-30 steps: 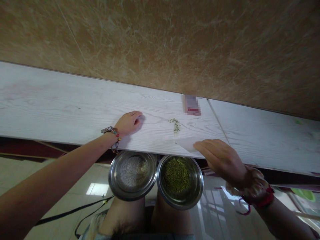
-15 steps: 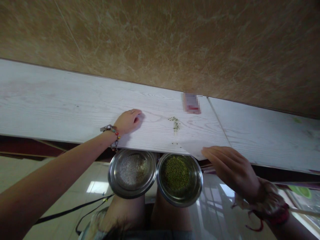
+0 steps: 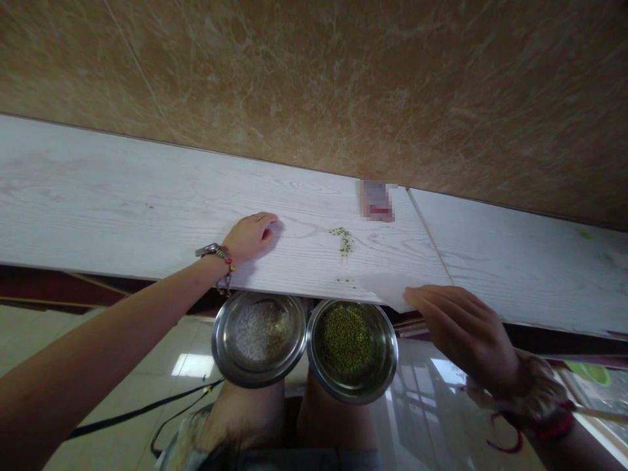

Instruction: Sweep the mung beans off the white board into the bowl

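My left hand point(image 3: 249, 237) rests on the white wood-grain board point(image 3: 186, 190), its fingers loosely bent, the thumb apart and nothing visible in it. By the front edge, my right hand point(image 3: 458, 327) pinches the corner of a thin white sheet of paper point(image 3: 390, 289). Left of that sheet lies a small patch of green mung beans point(image 3: 345, 242), with a few single beans nearer the edge. Below the edge, one steel bowl point(image 3: 391, 366) holds many mung beans point(image 3: 346, 337). Beside it, another steel bowl point(image 3: 218, 363) contains pale, rice-like grains point(image 3: 255, 330).
A blurred-out flat object point(image 3: 377, 201) lies at the back of the board, near a seam. Behind runs a brown marbled wall point(image 3: 314, 85). Both bowls sit above my knees point(image 3: 338, 425). A dark strap point(image 3: 147, 409) crosses at lower left, over the tiled floor point(image 3: 412, 418).
My right hand has moved slightly to the right, drawing the white paper with it, away from the beans. The left hand stays where it was.
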Demonstrator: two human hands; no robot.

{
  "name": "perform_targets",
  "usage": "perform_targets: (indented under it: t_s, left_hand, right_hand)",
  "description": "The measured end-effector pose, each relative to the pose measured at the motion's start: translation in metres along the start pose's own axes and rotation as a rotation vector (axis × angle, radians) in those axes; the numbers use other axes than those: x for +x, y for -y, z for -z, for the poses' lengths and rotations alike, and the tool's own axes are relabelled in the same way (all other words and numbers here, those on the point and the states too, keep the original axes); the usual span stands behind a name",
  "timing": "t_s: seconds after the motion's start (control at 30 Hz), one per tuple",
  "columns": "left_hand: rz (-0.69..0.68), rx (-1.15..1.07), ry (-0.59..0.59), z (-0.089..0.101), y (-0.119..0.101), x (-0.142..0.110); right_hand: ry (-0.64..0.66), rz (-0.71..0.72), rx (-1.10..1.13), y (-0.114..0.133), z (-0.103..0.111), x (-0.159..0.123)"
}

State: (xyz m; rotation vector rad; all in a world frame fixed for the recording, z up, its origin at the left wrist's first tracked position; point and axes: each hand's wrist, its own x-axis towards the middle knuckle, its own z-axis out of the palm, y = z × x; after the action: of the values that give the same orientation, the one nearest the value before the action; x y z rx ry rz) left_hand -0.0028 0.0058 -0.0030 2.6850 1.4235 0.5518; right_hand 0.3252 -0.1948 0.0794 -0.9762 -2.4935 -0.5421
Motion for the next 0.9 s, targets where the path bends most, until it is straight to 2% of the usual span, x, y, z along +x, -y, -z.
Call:
perform_targets:
  t_s: [0.13, 0.37, 0.67, 0.9]
  left_hand:
    - [-0.001, -0.002, -0.003, 0.0, 0.0, 0.0]
    - [0.003, 0.011, 0.001, 0.0, 0.0, -0.001]
    - [-0.003, -0.001, -0.011, -0.002, 0.001, 0.0]
    - [-0.003, 0.017, -0.006, 0.0, -0.001, 0.0]
  right_hand:
    - [0.004, 0.011, -0.001, -0.001, -0.002, 0.004]
    - [0.044, 0.022, 0.08, 0.005, 0.012, 0.006]
    - [0.021, 0.039, 0.053, 0.0, -0.003, 0.013]
    - [0.012, 0.019, -0.024, -0.008, -0.004, 0.009]
